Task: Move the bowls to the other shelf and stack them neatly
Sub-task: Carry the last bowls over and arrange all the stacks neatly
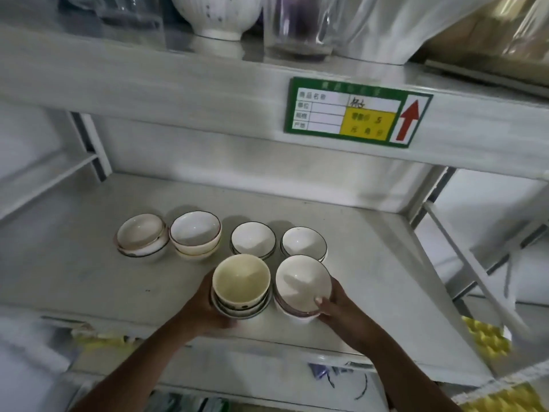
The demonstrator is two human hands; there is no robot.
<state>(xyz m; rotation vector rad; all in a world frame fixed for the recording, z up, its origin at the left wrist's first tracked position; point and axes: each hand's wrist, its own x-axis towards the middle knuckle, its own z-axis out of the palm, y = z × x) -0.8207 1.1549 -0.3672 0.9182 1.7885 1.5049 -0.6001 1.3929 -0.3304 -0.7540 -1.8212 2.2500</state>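
- White metal shelving fills your view; the middle shelf (pixel 89 278) carries every bowl you are working with, and a green price label (pixel 353 113) with a red arrow sits on the shelf edge above, at 12 o'clock.
- Four short stacks stand in a back row running from 9 to 3 o'clock: the far-left stack (pixel 141 236), the brown-rimmed stack (pixel 194 234), the dark-rimmed stack (pixel 253 239) and the far-right stack (pixel 303 243). All sit mouth-up; the two on the left tilt slightly.
- Nearer you, the cream stack (pixel 241 285) stands upright, mouth facing up, with a deeper cream bowl on top of wider bowls.
- Your left hand (pixel 205 307) wraps the cream stack from its 8 o'clock side, fingers curled under its base, forearm coming in from 7 o'clock.
- Just beside it at 3 o'clock, the white stack (pixel 301 283) tips its mouth toward 11 o'clock.
- Your right hand (pixel 335 304) clasps the white stack from 4 o'clock, thumb pressed over the near rim, forearm entering from 5 o'clock.
- On the upper shelf a large white ribbed bowl (pixel 214 16) stands beside clear glassware (pixel 297 28).
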